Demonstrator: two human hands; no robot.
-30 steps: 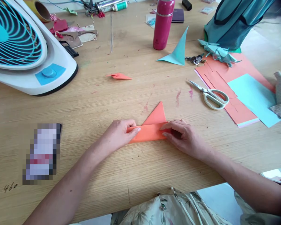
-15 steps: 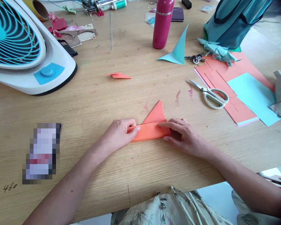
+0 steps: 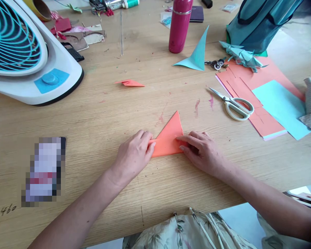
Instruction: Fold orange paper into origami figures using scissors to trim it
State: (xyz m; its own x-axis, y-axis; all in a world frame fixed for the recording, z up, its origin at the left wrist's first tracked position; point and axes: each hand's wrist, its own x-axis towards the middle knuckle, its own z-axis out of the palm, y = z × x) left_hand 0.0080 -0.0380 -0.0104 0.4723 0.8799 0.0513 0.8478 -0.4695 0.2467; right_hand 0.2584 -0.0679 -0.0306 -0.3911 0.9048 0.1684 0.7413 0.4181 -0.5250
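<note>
A folded sheet of orange paper point(image 3: 168, 141) lies on the table in front of me, its pointed corner aimed away from me. My left hand point(image 3: 136, 150) is closed on the paper's left end, the thumb on top and the fingertips partly hidden. On the right edge, my right hand point(image 3: 200, 148) pinches the paper between thumb and index finger. Beyond the hands rests a small folded orange paper piece point(image 3: 130, 83). White-handled scissors point(image 3: 234, 103) lie to the right, partly over the stacked orange sheets point(image 3: 269, 122).
A fan point(image 3: 52, 83) stands at the left, with a blurred phone-like object point(image 3: 44, 169) nearer me. Toward the back are a magenta bottle point(image 3: 180, 29), a folded blue paper point(image 3: 198, 57), keys point(image 3: 217, 64), a blue origami figure point(image 3: 242, 55) and a teal bag point(image 3: 259, 27).
The long horizontal flap across the orange paper has been unfolded, so its front now runs smoothly up to the point. My left hand has turned slightly and shifted right.
</note>
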